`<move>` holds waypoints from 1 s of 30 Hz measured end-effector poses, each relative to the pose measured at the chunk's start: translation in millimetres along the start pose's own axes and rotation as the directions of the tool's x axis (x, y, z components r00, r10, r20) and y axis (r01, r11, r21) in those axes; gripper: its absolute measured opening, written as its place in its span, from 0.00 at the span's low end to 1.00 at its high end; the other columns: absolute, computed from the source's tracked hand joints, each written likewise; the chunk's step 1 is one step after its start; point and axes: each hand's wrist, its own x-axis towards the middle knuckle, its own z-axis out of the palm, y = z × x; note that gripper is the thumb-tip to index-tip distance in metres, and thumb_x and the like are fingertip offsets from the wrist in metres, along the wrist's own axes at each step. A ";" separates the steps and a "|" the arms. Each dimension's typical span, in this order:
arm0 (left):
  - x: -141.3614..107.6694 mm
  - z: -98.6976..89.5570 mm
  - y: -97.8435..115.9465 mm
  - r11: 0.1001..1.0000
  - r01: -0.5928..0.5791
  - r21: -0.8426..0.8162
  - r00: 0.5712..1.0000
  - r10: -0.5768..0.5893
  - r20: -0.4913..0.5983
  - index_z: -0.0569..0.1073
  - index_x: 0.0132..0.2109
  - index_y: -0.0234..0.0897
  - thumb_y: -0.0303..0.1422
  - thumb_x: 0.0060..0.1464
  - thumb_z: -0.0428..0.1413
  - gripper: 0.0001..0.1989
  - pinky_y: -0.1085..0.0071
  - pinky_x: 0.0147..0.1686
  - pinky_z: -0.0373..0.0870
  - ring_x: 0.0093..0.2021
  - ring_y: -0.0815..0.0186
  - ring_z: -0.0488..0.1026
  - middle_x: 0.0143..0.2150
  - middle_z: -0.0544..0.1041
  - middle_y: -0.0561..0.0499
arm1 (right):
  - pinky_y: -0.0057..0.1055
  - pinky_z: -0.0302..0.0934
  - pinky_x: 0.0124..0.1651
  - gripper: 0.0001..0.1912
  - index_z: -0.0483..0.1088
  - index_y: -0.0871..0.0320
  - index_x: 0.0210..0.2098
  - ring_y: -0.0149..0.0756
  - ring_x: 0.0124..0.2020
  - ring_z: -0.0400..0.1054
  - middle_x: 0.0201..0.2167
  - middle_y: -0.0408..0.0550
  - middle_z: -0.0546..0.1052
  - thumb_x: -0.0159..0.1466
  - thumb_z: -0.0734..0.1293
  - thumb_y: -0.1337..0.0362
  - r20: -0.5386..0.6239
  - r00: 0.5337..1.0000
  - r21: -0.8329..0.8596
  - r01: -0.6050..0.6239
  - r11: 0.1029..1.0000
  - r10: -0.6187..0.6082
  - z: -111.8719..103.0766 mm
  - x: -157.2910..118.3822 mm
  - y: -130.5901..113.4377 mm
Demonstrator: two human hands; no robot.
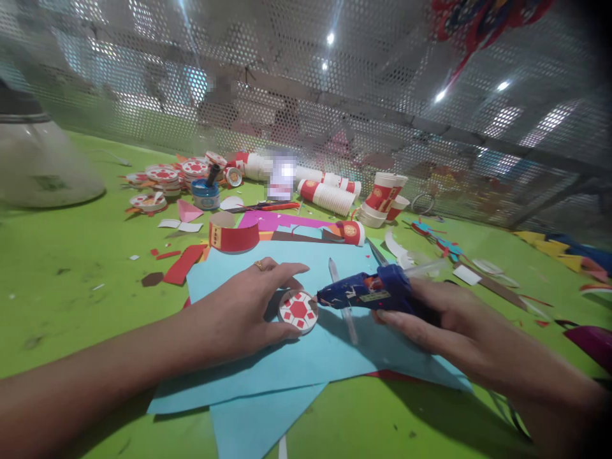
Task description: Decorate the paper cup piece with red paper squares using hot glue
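The patterned disc (299,311) lies between the hands (246,299) (444,315), touching the left.

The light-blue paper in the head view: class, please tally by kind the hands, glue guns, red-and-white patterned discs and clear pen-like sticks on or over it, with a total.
Hands: 2, left hand and right hand
Glue gun: 1
Patterned disc: 1
Clear pen-like stick: 1
Total: 5
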 end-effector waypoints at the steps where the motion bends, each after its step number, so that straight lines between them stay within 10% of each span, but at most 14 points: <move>1: -0.3 -0.1 0.0 1.000 0.002 0.000 1.000 -0.002 0.003 0.61 0.64 0.40 0.37 0.51 0.62 0.35 0.62 0.50 0.66 0.51 0.56 0.69 0.51 0.75 0.47 | 0.31 0.63 0.30 0.15 0.71 0.56 0.42 0.35 0.30 0.69 0.32 0.45 0.77 0.68 0.63 0.50 0.000 1.000 -0.004 0.001 1.000 -0.001 0.2 0.2 0.1; 30: 0.0 -6.0 9.3 0.998 0.058 0.030 0.997 -0.060 0.052 0.63 0.65 0.37 0.41 0.51 0.61 0.35 0.58 0.51 0.67 0.52 0.53 0.68 0.52 0.72 0.41 | 0.33 0.61 0.31 0.17 0.71 0.57 0.38 0.37 0.29 0.68 0.31 0.48 0.76 0.68 0.61 0.50 -0.026 0.998 -0.110 0.051 0.993 -0.054 1.2 -1.2 -3.6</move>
